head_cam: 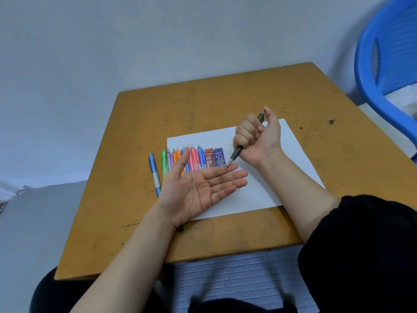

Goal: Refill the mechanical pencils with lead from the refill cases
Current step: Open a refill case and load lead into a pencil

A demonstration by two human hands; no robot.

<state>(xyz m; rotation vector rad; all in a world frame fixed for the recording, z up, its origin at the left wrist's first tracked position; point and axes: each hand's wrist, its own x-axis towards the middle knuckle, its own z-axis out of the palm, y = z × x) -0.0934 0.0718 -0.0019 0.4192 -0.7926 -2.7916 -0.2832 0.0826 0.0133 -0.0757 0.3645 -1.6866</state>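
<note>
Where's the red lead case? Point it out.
In the head view, the red lead case lies on the white paper, between the blue lead case and the row of pencils.

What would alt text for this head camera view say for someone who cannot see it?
A right hand grips a dark grey mechanical pencil in its fist, tip down over the open, palm-up left hand. Behind lie a row of colourful mechanical pencils and two lead refill cases on white paper on a worn wooden desk.
</note>
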